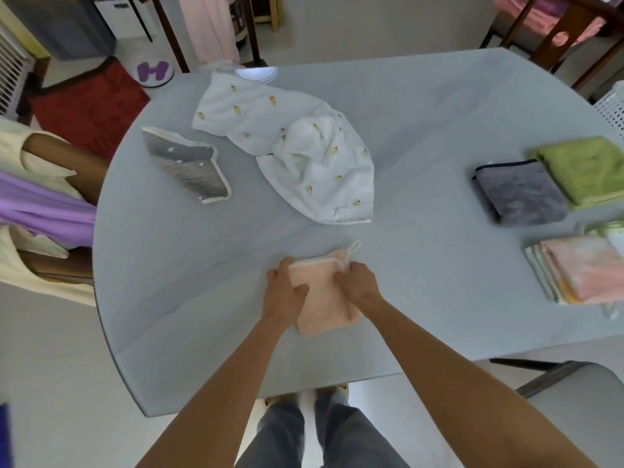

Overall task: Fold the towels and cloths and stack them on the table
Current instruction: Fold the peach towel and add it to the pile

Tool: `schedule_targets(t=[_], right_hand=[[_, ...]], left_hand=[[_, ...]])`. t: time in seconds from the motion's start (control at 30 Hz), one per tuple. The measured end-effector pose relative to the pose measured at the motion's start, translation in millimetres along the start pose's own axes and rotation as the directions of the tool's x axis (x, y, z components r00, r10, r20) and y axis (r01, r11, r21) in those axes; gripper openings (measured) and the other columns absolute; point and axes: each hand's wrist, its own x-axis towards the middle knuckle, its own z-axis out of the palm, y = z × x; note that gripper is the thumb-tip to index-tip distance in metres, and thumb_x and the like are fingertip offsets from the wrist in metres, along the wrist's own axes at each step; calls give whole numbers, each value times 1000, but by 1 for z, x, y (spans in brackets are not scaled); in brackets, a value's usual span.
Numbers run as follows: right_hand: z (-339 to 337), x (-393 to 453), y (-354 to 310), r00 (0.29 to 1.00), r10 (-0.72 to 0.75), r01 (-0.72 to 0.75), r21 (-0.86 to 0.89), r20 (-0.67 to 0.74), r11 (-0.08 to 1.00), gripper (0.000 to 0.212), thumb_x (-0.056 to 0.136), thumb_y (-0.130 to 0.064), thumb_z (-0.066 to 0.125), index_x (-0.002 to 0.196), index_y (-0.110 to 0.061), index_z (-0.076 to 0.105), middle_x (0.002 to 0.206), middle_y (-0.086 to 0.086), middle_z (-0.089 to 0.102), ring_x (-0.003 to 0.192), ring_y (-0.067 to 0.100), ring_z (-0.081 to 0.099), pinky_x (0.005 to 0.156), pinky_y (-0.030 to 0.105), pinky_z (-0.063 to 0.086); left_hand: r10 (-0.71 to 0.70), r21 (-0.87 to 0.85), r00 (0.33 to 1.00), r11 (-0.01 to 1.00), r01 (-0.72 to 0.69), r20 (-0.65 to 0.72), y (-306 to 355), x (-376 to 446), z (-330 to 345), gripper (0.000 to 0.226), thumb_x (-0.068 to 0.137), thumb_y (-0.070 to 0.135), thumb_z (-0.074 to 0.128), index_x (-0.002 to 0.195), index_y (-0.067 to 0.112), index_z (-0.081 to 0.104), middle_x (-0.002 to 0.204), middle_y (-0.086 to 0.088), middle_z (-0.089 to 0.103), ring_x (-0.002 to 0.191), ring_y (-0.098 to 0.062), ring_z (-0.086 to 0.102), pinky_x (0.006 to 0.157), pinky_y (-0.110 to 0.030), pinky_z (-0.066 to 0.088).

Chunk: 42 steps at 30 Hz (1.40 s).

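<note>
A small peach cloth [322, 304] with a white edge and a hanging loop lies folded near the table's front. My left hand [286, 288] grips its far left corner, and my right hand [358, 282] pinches its far right corner. Beyond it a large white towel [304, 150] with small yellow prints lies crumpled mid-table. A grey striped cloth [189, 165] with white stars lies unfolded at the left. On the right sit a folded dark grey towel [521, 194], a folded green towel [584, 168] and a stack of folded pale pink and green cloths [580, 273].
The pale grey table [422, 130] is rounded at the left. A person in purple and cream sits at the left edge [40, 204]. Wooden chairs [560, 38] stand behind the table, a white basket [613, 106] at the far right, and a chair seat [580, 407] at the near right.
</note>
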Motion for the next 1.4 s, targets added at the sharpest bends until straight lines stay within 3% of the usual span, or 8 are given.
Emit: schedule_targets(t=[0.2,0.33,0.5,0.63,0.83,0.93,1.07,1.4], right_hand=[[-40,-24,-3,949,-299,274,214,96,938,28,97,-12,43,121,-11,57,112,3,64,101,17,58,85,29,45],[-61,-48,-20,902,-430,409,251,30,877,15,97,-14,51,108,-10,61,99,-1,65,87,5,60,72,14,45],[-100,-79,-40,890,-424,353,332,169,875,22,98,-27,53,114,-19,65,107,-1,70,97,12,67,81,24,55],[-114,-88,-42,953,-247,207,224,172,952,24,96,-32,54,110,-18,67,104,-2,70,95,15,67,84,28,53],[-100,-86,-70,925,-129,73,-167,-359,983,21,100,-29,35,92,-14,47,95,7,59,88,27,57,71,35,42],[-102,-94,-85,893,-152,134,-72,-424,988,22,100,-24,35,93,-8,47,96,12,59,87,29,56,69,32,39],[-121,-103,-100,920,67,70,333,-385,940,19,98,-19,45,87,-4,52,86,11,56,82,26,55,66,30,42],[-144,-117,-72,947,194,20,651,-254,759,28,96,0,47,71,-13,44,74,3,49,61,13,49,33,12,42]], left_hand=[[193,-318,951,942,-111,240,-5,9,-46,19,91,7,62,106,16,53,110,-6,52,84,-18,61,66,-28,58],[236,-267,865,956,-124,443,1,6,-74,3,91,17,64,90,20,63,90,4,60,76,-8,57,76,-25,53],[246,-40,731,957,-287,636,26,2,-109,46,73,60,66,80,14,66,77,1,52,75,-9,48,72,-28,36],[251,-266,810,956,-122,530,50,-7,-124,21,89,30,66,73,17,65,72,4,61,73,-7,58,70,-18,48],[223,-722,890,674,155,399,88,-30,-103,21,94,14,57,114,7,60,108,-12,67,93,-25,68,77,-32,57],[216,-852,921,491,185,324,94,-39,-94,29,95,23,56,122,10,55,118,-12,64,99,-24,67,77,-37,57],[300,-821,830,492,289,471,87,-47,-89,81,80,44,73,145,34,27,137,-8,54,117,-25,61,95,-45,51],[541,-602,808,733,-317,233,110,-66,-76,43,87,8,67,119,33,57,125,11,54,97,-10,65,73,-30,59]])
